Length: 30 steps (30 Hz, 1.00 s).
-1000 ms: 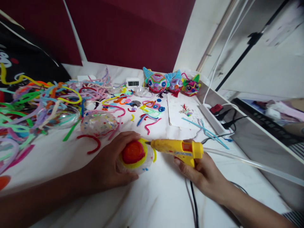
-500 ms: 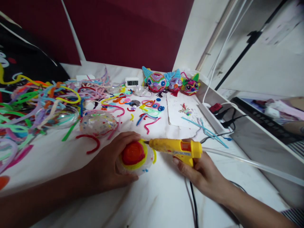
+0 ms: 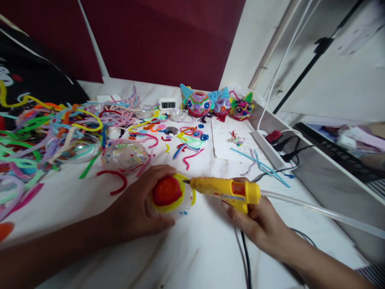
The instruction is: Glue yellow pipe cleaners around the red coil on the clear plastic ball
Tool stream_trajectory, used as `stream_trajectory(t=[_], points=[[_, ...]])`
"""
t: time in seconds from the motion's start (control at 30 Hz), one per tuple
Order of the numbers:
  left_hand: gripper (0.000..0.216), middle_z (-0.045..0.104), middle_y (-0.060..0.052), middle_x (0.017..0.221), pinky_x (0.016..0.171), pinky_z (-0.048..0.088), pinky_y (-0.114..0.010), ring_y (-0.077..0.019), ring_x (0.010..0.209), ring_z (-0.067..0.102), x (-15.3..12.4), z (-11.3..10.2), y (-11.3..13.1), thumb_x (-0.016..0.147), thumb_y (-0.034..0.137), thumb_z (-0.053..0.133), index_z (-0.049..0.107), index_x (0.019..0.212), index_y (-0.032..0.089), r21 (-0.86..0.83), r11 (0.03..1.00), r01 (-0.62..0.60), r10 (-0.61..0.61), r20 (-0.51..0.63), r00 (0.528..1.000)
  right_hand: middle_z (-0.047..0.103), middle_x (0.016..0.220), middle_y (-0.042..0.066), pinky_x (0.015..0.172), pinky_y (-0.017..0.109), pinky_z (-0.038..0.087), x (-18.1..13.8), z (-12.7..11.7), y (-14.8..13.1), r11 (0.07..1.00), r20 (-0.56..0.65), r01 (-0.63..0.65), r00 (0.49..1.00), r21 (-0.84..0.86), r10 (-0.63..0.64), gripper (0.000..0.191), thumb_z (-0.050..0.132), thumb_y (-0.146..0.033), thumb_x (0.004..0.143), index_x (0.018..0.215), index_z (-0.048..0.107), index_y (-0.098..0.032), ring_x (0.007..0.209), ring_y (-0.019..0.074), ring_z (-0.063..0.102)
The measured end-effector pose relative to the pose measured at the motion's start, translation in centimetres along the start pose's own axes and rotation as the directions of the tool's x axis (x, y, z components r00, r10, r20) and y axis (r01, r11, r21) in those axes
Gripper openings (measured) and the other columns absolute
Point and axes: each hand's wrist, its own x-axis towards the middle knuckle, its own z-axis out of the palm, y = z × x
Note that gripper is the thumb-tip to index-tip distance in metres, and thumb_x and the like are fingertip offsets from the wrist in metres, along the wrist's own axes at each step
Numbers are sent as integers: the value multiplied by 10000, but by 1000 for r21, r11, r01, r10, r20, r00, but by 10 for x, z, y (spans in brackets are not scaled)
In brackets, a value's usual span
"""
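Note:
My left hand (image 3: 136, 204) is wrapped round a clear plastic half-ball (image 3: 173, 200) on the white table (image 3: 195, 253). A red coil ringed with yellow pipe cleaner covers the half-ball's top. My right hand (image 3: 261, 222) grips a yellow hot glue gun (image 3: 227, 190), with a clear glue stick (image 3: 319, 212) trailing out of its back to the right. The gun's nozzle touches the half-ball's upper right edge at the yellow ring.
A heap of coloured pipe cleaners (image 3: 45, 132) fills the left side, with another clear half-ball (image 3: 124, 156) beside it. Three finished pipe-cleaner faces (image 3: 219, 105), a small digital timer (image 3: 167, 104) and a paper sheet (image 3: 231, 142) lie at the back. A power strip (image 3: 270, 150) runs along the right edge.
My left hand has turned the half-ball slightly, so the red coil now sits further left and up. The glue gun has stayed at its edge.

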Motion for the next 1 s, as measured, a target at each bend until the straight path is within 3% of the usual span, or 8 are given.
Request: stream_trajectory(t=[0.27,0.43,0.7,1.0], points=[[906,627,-116,1703,1336,551,-618,-449,1562,635,1,-2,-5,872,483,955,520,1655,355,53,997,-47,49,-39,998,698,1019,32,624,252,570,1,1,-5,985,-21,139,990,-105,-142,102,636,-173,1093,1063,655,-269,738,167,665],[906,620,-91,1706,1354,543,-599,-443,1573,627,3,-2,-6,876,611,942,515,1647,402,9,1000,-25,25,-46,999,716,1045,33,612,255,577,0,1,-7,979,-24,156,987,-128,-161,109,628,-169,1092,1060,647,-271,723,162,674],[901,609,-63,1700,1349,550,-560,-416,1562,630,3,-3,-7,893,637,944,513,1652,416,-13,1000,-7,6,-43,999,744,1091,46,626,252,597,1,0,-11,964,-3,182,983,-192,-186,124,611,-158,1075,1057,626,-279,768,171,711],[877,629,-85,1694,1330,569,-570,-414,1550,647,3,0,-8,952,745,875,511,1666,390,9,996,-85,86,-66,994,719,1082,26,645,232,605,1,2,-6,958,-30,214,974,-190,-224,159,619,-128,1070,1081,613,-286,767,160,713]])
